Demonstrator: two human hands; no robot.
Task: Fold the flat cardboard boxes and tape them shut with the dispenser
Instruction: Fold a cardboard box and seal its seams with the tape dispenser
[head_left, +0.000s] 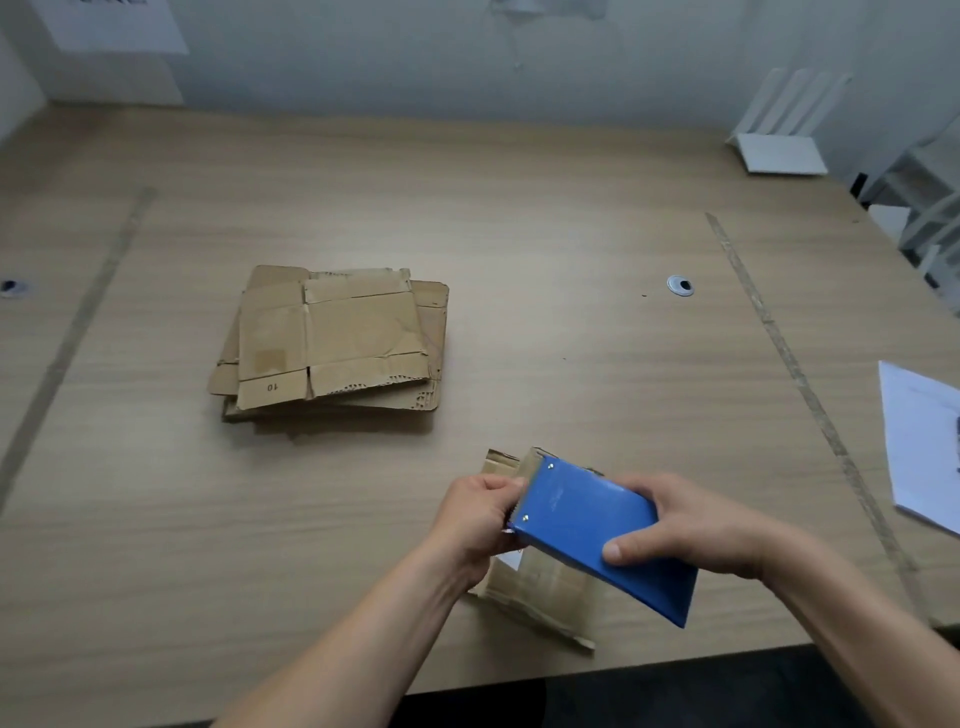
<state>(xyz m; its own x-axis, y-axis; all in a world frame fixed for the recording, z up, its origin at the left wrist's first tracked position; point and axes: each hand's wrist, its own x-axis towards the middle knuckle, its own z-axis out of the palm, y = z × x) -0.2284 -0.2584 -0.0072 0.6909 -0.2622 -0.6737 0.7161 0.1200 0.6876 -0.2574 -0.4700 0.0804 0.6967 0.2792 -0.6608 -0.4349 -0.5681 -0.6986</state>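
Note:
A blue tape dispenser (597, 530) is held above a small folded cardboard box (540, 587) near the table's front edge. My right hand (691, 530) grips the dispenser's body, thumb on its top face. My left hand (480, 514) pinches at the dispenser's toothed front end, where the tape comes out; the tape itself is hard to see. The box is mostly hidden under the dispenser and both hands. A stack of flat cardboard boxes (332, 343) lies at the table's middle left, apart from both hands.
The wooden table (545, 208) has tape strips (800, 364) running along its left and right sides. A round cable grommet (680, 286) sits right of centre. White paper sheets (919, 441) lie at the right edge, and a white router (784, 140) stands at the back right.

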